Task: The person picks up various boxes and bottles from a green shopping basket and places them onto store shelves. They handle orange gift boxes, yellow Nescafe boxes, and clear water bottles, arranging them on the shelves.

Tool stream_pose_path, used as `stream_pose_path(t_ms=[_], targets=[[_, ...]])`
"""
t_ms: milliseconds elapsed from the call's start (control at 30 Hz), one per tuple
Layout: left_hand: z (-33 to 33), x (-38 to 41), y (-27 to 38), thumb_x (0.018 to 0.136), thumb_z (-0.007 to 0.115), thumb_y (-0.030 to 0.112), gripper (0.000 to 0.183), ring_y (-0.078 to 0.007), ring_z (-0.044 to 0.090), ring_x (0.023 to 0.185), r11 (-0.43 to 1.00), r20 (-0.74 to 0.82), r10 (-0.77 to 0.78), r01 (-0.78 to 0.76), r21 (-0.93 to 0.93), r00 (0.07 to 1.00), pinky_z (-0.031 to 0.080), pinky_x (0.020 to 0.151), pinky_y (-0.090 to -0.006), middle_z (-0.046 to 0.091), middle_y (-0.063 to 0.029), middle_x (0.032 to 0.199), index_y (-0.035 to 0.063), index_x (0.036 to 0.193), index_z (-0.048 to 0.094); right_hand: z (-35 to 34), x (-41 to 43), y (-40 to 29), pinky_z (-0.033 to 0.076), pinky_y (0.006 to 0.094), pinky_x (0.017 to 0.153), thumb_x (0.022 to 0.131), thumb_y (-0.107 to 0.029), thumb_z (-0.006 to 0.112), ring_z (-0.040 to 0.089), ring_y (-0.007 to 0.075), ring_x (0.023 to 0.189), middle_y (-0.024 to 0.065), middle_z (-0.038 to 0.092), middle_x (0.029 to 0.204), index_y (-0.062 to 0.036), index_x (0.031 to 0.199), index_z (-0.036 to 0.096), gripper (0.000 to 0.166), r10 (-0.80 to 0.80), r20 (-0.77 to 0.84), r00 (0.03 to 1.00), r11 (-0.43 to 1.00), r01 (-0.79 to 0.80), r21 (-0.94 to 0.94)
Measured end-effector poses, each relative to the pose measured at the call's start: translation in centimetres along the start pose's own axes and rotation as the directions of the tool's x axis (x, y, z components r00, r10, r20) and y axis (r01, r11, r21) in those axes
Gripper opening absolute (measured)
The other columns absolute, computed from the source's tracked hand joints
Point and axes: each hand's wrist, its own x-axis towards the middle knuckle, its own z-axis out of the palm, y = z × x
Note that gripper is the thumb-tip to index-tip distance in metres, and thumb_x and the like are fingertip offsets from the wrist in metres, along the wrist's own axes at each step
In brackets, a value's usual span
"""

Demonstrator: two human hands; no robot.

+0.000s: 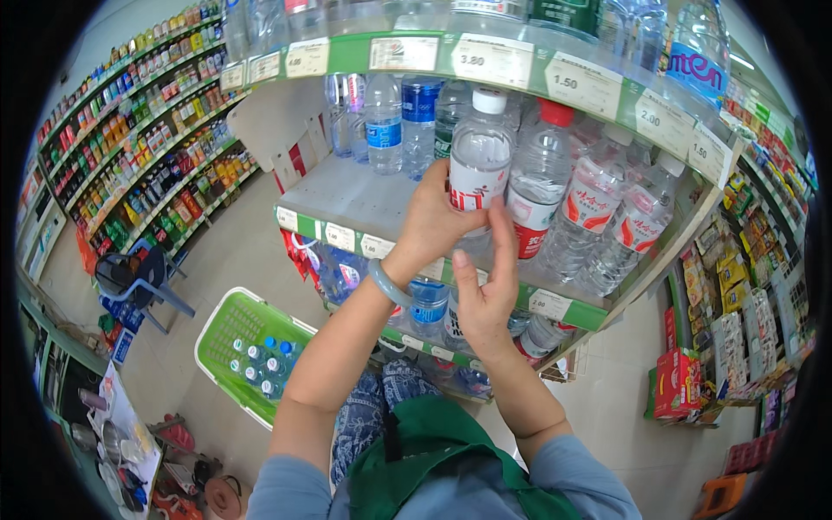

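My left hand [432, 214], with a pale bangle on the wrist, grips a clear water bottle [482, 153] around its lower half. The bottle has a white cap and a white label with red print, and stands upright at the shelf [344, 192] front. My right hand [489, 279] is close in front of it, thumb and fingers apart; its fingertips overlap the bottle's lower right, and whether they touch is unclear. Just right stands a red-capped bottle [536, 182], then bottles with red-and-white labels [591, 201]. Behind and left are a blue-labelled bottle [384, 133] and several others.
A green basket [227, 312] holding several capped bottles sits on the floor at my left. Above my hands runs an upper shelf edge [416, 55] with price tags. A blue chair [146, 279] stands farther left. At right are snack racks [734, 273] and a red box [677, 383].
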Motion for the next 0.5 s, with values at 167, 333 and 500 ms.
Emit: stream_pose_path(t_ms=[167,333,500], targets=[[-1.9,-3.4,1.2,0.057,0.074,0.003,0.062,-0.0371,0.051,0.102,0.898,-0.196,0.428,-0.391,0.202,0.882,0.044,0.086,-0.0402,0.05,-0.0184,0.107,0.0023,0.112,0.048,0.6,0.7,-1.9,0.025,0.0394,0.109,0.086,-0.011,0.063,0.032,0.0295,0.132,0.0203,0.033,0.142,0.0058,0.139,0.025,0.068,0.014,-0.025,1.0,0.982,-0.009,0.189],[-6.5,-7.7,2.5,0.055,0.071,0.0,0.061,-0.0372,0.05,0.102,0.804,-0.224,0.565,-0.468,0.366,0.794,0.045,0.085,-0.0404,0.05,-0.0166,0.108,0.0029,0.111,0.049,2.9,0.6,-6.5,0.03,0.0386,0.106,0.082,-0.007,0.066,0.036,0.0278,0.13,0.0215,0.033,0.142,0.0027,0.14,0.02,0.075,0.051,0.076,0.996,0.898,-0.079,0.432],[-12.9,-13.5,-1.0,0.054,0.073,0.001,0.061,-0.0359,0.051,0.102,0.843,-0.312,0.404,-0.217,0.492,0.86,0.045,0.088,-0.0402,0.05,-0.0159,0.108,0.0033,0.111,0.052,8.2,-0.7,-8.3,0.038,0.0361,0.102,0.082,-0.007,0.066,0.044,0.0262,0.124,0.0226,0.04,0.137,0.0028,0.138,0.026,0.07,-0.07,0.26,0.963,0.817,-0.094,0.569]])
